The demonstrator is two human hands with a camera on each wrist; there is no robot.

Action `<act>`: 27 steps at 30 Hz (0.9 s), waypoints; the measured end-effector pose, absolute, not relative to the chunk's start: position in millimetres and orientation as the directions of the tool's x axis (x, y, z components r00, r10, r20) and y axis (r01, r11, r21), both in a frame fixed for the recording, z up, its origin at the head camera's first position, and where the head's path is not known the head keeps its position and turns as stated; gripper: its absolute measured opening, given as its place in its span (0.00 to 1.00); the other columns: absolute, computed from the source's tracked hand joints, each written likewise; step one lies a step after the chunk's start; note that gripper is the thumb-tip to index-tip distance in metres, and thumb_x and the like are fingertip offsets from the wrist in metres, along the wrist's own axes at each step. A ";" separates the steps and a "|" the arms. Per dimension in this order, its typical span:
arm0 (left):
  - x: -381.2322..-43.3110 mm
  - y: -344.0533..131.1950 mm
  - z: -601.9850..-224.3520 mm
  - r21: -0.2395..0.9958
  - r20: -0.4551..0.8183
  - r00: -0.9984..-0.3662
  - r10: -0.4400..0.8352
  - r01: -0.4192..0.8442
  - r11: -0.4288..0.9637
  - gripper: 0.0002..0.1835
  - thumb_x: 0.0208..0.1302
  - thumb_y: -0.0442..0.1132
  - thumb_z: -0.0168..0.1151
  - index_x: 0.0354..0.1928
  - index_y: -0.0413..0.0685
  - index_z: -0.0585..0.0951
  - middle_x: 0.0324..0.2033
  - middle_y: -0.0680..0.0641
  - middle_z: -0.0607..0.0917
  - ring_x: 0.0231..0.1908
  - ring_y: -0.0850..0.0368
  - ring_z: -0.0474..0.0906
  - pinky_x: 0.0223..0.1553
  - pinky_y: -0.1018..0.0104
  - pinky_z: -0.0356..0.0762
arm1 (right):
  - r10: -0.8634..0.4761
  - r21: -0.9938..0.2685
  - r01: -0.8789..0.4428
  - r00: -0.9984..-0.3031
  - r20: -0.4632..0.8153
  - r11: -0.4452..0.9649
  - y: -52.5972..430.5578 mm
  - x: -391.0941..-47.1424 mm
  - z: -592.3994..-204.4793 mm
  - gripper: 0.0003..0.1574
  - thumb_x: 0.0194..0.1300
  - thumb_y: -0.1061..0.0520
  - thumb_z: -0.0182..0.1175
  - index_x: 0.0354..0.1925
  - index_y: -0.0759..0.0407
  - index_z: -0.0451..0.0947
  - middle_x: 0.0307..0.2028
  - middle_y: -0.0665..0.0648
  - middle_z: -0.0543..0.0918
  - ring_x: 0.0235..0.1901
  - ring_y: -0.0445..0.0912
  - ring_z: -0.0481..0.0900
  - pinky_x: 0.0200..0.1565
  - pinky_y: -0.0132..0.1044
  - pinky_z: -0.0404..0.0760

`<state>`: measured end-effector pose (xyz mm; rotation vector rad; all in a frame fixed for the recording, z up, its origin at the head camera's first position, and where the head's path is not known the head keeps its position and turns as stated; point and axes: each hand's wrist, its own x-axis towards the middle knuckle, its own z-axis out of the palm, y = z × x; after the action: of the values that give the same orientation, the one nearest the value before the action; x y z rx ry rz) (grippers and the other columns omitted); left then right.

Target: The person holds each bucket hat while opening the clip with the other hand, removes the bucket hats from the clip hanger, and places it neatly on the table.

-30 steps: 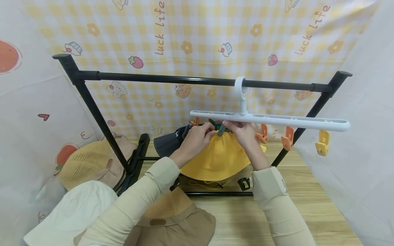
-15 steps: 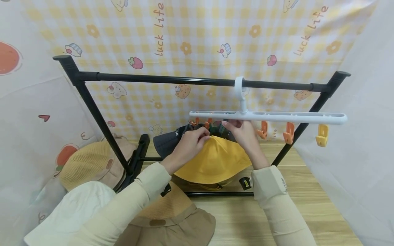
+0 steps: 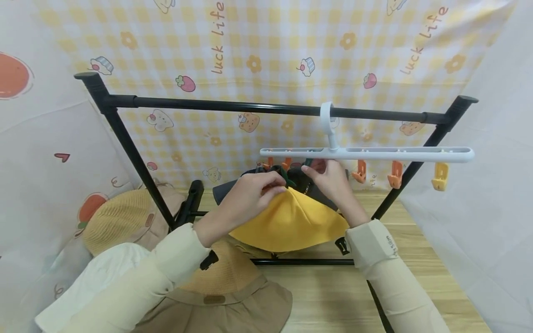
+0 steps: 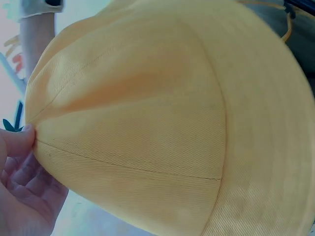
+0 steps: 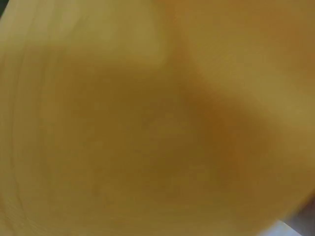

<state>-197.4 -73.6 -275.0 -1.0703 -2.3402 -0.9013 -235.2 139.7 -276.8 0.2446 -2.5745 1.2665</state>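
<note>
My left hand [image 3: 258,194] pinches the top of a yellow bucket hat [image 3: 291,222] between thumb and fingers, beside a small green leaf tab [image 3: 288,177]. The hat hangs brim down; its crown and brim fill much of the left wrist view, where thumb and fingers [image 4: 19,142] grip its tip. Just under the white hanger [image 3: 374,153], my right hand [image 3: 331,181] holds a dark green clip [image 3: 308,162], partly hidden by the fingers. Hat and clip look apart. Only blurred yellow cloth [image 5: 147,123] fills most of the right wrist view.
The hanger hooks on the black rack's top bar [image 3: 233,106]. Orange clips [image 3: 395,175] and a yellow clip [image 3: 440,176] hang from it. Dark caps [image 3: 225,188] are behind the yellow hat. A straw-and-tan hat [image 3: 225,282], white hat [image 3: 96,277] and another straw hat [image 3: 120,215] lie left.
The yellow hat's tip has come away from the green clip and moved slightly down and left with my left hand. My right hand stays under the hanger, whose right end has risen.
</note>
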 end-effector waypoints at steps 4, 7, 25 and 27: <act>-185.8 -76.0 -263.0 0.377 0.597 -0.596 0.536 0.799 0.469 0.04 0.64 0.40 0.59 0.35 0.50 0.82 0.31 0.55 0.85 0.30 0.68 0.79 0.33 0.75 0.76 | -0.051 -0.743 -0.262 -0.955 0.294 0.616 144.0 -236.1 -275.1 0.18 0.63 0.53 0.60 0.43 0.66 0.70 0.40 0.63 0.77 0.45 0.54 0.77 0.50 0.47 0.75; -176.4 -76.0 -257.8 0.375 0.597 -0.576 0.558 0.816 0.441 0.03 0.63 0.39 0.59 0.34 0.51 0.82 0.30 0.56 0.85 0.29 0.69 0.78 0.33 0.76 0.75 | -0.065 -0.731 -0.254 -0.959 0.276 0.634 147.0 -235.9 -273.0 0.18 0.63 0.54 0.60 0.44 0.67 0.70 0.41 0.64 0.77 0.46 0.55 0.77 0.51 0.47 0.75; -123.1 -53.4 -281.2 0.391 0.365 -0.572 0.734 0.810 0.437 0.05 0.66 0.42 0.57 0.36 0.51 0.81 0.29 0.57 0.84 0.27 0.72 0.75 0.32 0.83 0.72 | -0.124 -0.704 -0.253 -0.965 0.230 0.663 154.2 -235.3 -265.2 0.17 0.64 0.56 0.59 0.47 0.64 0.70 0.39 0.62 0.76 0.43 0.54 0.76 0.48 0.47 0.75; -119.3 -48.1 -284.3 0.427 0.321 -0.572 0.755 0.799 0.424 0.07 0.66 0.43 0.56 0.37 0.51 0.81 0.30 0.57 0.84 0.27 0.74 0.74 0.32 0.85 0.71 | -0.125 -0.709 -0.252 -0.966 0.227 0.659 154.9 -235.2 -264.8 0.17 0.64 0.56 0.59 0.47 0.64 0.70 0.40 0.62 0.76 0.43 0.54 0.76 0.49 0.47 0.75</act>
<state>-119.3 -48.1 -284.3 -1.4119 -2.5827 -0.8434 -235.2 154.9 -264.8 0.3110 -2.7147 1.1966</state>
